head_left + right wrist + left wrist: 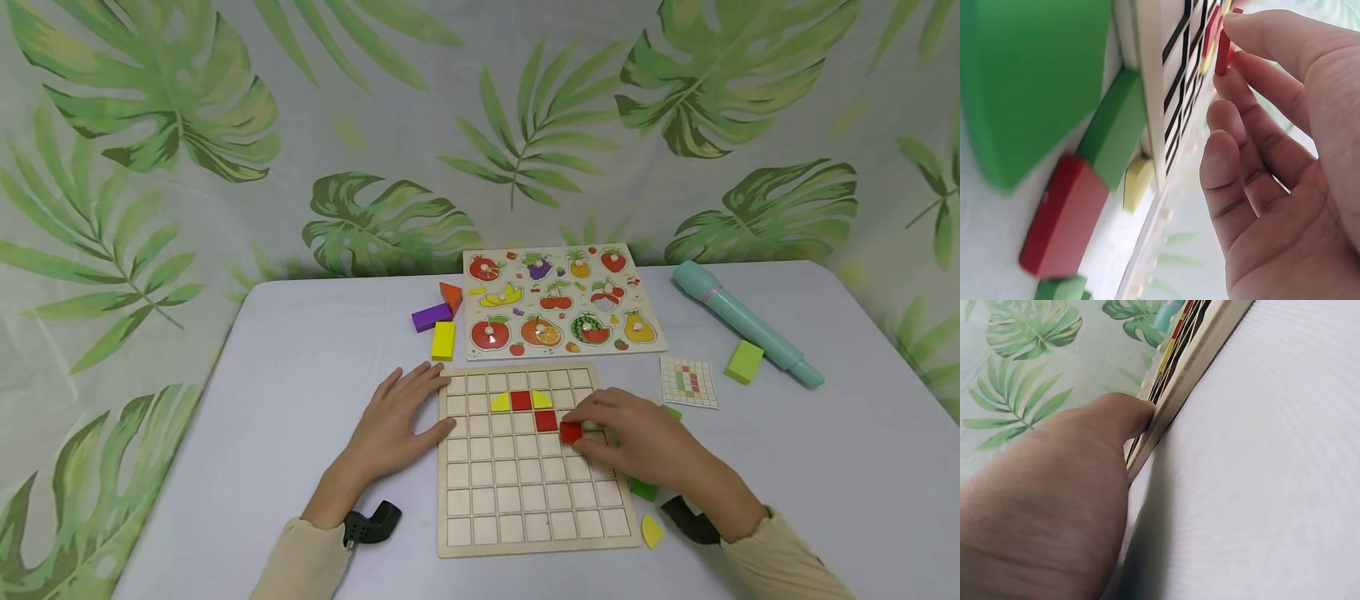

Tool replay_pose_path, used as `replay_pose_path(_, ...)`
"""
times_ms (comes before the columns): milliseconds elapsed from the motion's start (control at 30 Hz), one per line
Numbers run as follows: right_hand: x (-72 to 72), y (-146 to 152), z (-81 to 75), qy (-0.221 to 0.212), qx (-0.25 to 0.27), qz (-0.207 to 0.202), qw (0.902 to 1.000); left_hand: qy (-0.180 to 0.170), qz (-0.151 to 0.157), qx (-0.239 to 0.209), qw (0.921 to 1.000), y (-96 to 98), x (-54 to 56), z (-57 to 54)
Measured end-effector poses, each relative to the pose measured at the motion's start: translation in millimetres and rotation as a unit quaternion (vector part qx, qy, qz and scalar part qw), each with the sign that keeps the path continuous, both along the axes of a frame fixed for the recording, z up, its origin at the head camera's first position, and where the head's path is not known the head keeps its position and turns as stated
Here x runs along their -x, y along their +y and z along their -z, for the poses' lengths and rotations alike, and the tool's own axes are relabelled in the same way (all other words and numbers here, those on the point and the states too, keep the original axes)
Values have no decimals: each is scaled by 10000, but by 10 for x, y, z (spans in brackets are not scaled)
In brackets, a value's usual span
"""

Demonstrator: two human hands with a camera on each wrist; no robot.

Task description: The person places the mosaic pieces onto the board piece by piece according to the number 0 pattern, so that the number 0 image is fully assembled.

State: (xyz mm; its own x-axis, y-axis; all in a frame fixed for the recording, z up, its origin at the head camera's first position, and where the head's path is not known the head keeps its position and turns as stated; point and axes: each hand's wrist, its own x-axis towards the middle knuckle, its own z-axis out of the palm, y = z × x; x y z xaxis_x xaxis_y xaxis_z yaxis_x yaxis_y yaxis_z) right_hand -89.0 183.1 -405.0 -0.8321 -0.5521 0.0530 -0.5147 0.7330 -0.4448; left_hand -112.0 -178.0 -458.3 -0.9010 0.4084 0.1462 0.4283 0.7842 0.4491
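Note:
A wooden grid board (495, 500) lies flat on the table. Two yellow quarter-round pieces (500, 402) flank a red square tile (521, 401) in one of its upper rows, and a second red tile (546, 421) sits one row lower. My right hand (637, 433) pinches another red square tile (571, 432) between thumb and fingers, over the board's right part; the right wrist view shows that tile (1224, 53) edge-on. With fingers spread, my left hand (397, 421) rests at the board's left edge, its thumb (1132, 415) touching the frame.
Behind the board lies a fruit peg puzzle (566, 312). Purple (432, 317), yellow (443, 341) and orange blocks stand left of it. To the right are a pattern card (688, 382), a light green block (744, 362) and a teal microphone-shaped object (742, 321). Loose green, red and yellow pieces (1138, 184) lie beside the board.

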Motion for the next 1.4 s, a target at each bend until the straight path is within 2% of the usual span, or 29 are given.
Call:
replay_pose_path(333,-40,-168,3,80,-127,-279,9995,-77,-36,33,10000,13,-2,-13)
replay_pose_path(767,-34,-233,15,163,-247,-513,9982,-150,-8,10,9999,32,-4,-42)
replay_pose_path(1100,-44,-223,-12,55,-389,-431,9983,-156,-11,5,9999,23,-4,-33)
replay_pose_path(1400,-51,3,-49,-113,-409,-91,9991,-125,-20,-17,9999,5,-3,-25)
